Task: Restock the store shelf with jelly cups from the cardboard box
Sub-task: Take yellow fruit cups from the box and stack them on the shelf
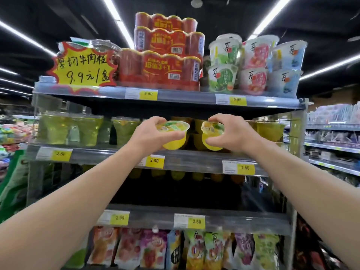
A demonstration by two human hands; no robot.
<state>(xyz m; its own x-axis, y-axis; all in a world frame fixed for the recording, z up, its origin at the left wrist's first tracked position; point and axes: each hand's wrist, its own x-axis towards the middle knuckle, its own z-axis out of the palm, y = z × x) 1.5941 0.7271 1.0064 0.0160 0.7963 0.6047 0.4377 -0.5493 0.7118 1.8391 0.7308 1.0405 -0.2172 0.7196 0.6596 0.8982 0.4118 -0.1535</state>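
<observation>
Your left hand (151,133) grips one yellow jelly cup (174,135) by its rim, fingers curled over the lid; your right hand (227,134) grips a second yellow cup (211,136) likewise. Both cups sit at the front edge of the second shelf (194,161), just under the top shelf (175,97). Yellow cups (270,131) stand just right, green cups (81,129) well left.
</observation>
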